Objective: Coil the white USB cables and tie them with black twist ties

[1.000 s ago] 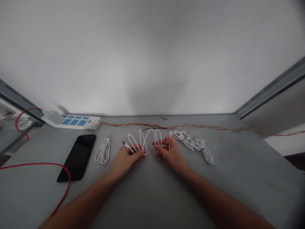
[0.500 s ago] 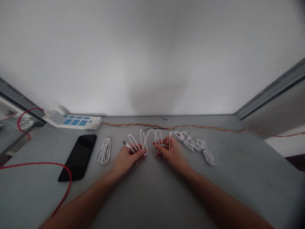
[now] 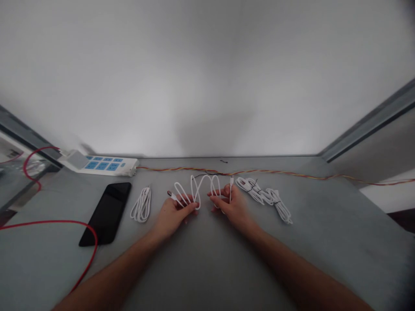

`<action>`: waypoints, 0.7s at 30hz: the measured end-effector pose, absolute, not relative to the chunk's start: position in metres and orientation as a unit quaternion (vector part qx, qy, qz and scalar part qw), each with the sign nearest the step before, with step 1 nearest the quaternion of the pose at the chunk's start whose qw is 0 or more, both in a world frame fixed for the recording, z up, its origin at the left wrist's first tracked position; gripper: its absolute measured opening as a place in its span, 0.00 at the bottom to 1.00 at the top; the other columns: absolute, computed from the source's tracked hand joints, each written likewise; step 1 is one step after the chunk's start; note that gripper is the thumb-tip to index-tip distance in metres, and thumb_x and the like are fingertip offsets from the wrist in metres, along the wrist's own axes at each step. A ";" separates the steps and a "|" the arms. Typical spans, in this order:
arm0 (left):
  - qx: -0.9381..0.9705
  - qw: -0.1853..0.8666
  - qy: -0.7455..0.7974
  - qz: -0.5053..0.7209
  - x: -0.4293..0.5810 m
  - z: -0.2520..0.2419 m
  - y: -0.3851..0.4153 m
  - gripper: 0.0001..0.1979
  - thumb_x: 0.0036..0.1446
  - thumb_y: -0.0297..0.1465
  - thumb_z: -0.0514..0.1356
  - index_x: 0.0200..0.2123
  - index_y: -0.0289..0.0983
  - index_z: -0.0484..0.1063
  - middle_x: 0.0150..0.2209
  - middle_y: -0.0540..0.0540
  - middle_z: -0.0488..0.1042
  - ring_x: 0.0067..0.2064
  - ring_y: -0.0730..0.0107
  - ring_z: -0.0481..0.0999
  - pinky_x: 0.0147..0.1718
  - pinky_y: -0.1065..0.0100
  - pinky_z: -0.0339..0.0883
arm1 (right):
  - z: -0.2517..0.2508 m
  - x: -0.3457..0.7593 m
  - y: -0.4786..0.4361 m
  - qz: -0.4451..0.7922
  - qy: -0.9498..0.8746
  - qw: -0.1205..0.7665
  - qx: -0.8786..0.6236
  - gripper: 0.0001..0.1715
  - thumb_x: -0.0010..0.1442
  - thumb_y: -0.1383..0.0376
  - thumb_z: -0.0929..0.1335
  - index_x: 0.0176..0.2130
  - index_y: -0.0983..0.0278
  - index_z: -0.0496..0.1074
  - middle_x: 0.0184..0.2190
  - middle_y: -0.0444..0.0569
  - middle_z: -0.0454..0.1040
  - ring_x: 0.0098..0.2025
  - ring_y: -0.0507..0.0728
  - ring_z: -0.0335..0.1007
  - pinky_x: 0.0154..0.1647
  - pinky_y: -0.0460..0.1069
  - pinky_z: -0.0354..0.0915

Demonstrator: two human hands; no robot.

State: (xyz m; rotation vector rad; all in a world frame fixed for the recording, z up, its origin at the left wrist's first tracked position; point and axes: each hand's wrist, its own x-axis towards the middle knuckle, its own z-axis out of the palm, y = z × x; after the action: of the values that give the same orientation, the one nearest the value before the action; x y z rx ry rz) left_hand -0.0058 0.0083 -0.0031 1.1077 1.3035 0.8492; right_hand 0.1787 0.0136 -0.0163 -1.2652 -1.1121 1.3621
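Between my hands a white USB cable [image 3: 196,190] spreads in loose zigzag loops. My left hand [image 3: 171,214] pinches its left loops between thumb and fingers, with the USB plug [image 3: 171,195] sticking out past the knuckles. My right hand [image 3: 234,207] is closed on the right-hand loops, and the other connector [image 3: 231,181] points up from it. Left of my left hand lies a coiled white cable [image 3: 142,205]. Just right of my right hand are white cable bundles [image 3: 251,188] with dark ties, another bundle [image 3: 279,206] beside them.
A black phone [image 3: 106,214] lies at the left, crossed by a red cable [image 3: 87,226]. Behind it stands a white power strip [image 3: 103,165] with a plugged-in adapter. A twisted red-yellow wire [image 3: 275,172] runs along the back of the grey table [image 3: 207,268], near a small black tie [image 3: 223,161].
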 end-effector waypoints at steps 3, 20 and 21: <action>0.475 0.576 0.558 0.361 -0.006 -0.003 0.008 0.18 0.46 0.37 0.67 0.39 0.34 0.73 0.30 0.46 0.78 0.31 0.65 0.78 0.19 0.73 0.61 | -0.015 0.179 0.013 0.557 -0.452 0.473 -0.512 0.27 0.48 0.57 0.71 0.30 0.57 0.47 0.36 0.44 0.77 0.20 0.52 0.71 0.21 0.48 0.63; 0.484 0.575 0.556 0.356 -0.007 -0.005 0.007 0.18 0.48 0.38 0.66 0.40 0.34 0.73 0.31 0.46 0.79 0.32 0.66 0.78 0.20 0.73 0.61 | -0.015 0.178 0.013 0.562 -0.443 0.482 -0.505 0.27 0.48 0.58 0.72 0.30 0.57 0.48 0.36 0.44 0.78 0.20 0.52 0.71 0.20 0.49 0.64; 0.483 0.575 0.555 0.357 -0.007 -0.005 0.007 0.18 0.48 0.38 0.66 0.40 0.34 0.73 0.31 0.46 0.79 0.32 0.66 0.78 0.20 0.73 0.61 | -0.016 0.178 0.013 0.564 -0.442 0.483 -0.503 0.27 0.48 0.58 0.72 0.30 0.57 0.48 0.36 0.44 0.78 0.20 0.52 0.71 0.20 0.49 0.64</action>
State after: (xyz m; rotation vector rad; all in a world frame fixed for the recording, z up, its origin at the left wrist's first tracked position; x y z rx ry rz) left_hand -0.0073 0.0066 -0.0048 1.1314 1.2999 0.8364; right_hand 0.1780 0.0132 -0.0156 -1.2260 -1.0778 1.3739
